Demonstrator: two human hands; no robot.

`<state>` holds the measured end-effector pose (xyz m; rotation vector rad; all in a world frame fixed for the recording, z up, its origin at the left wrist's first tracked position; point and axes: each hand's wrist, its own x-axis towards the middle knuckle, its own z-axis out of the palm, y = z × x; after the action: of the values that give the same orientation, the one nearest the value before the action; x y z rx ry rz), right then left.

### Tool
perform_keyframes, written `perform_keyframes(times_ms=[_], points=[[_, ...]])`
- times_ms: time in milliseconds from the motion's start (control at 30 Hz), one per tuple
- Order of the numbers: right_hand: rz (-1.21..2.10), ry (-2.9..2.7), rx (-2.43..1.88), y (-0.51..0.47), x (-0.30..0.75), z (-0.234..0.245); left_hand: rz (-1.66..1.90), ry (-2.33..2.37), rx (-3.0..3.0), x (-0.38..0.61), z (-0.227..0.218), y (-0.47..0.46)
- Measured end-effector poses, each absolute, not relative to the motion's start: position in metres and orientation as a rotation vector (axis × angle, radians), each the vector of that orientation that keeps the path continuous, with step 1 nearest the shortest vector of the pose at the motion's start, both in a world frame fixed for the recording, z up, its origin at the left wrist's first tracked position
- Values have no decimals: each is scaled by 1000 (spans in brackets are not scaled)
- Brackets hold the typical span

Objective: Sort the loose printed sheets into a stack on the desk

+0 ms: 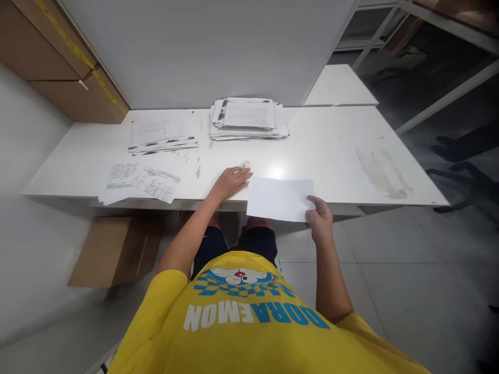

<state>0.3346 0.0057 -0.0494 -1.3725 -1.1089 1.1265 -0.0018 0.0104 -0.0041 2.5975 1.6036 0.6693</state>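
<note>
A blank white sheet of paper (278, 200) reaches over the front edge of the white table. My right hand (322, 217) pinches its right end, thumb and fingers closed on it. Just left of the sheet, my left hand (234, 182) lies on the tabletop with its fingers stretched out. At its fingertips is a small cream-coloured block (247, 164), partly covered by the fingers; I cannot tell its exact kind. Printed sheets (142, 182) lie fanned at the table's front left.
A thick stack of papers (249, 115) stands at the back of the white table (319, 150), with a lower paper pile (163, 132) to its left. Stains mark the right side. Cardboard boxes (66, 78) stand at the back left; another box (101, 249) is below the table.
</note>
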Motion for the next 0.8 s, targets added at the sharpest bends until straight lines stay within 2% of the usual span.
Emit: perform_keyframes(times_ms=[367,800], points=[[1192,-1177,-1281,5,330,-54,471,1706,2688,10,-11,2],[1117,-1165,-1264,1,330,-42,536,1754,2729,10,-19,-3]])
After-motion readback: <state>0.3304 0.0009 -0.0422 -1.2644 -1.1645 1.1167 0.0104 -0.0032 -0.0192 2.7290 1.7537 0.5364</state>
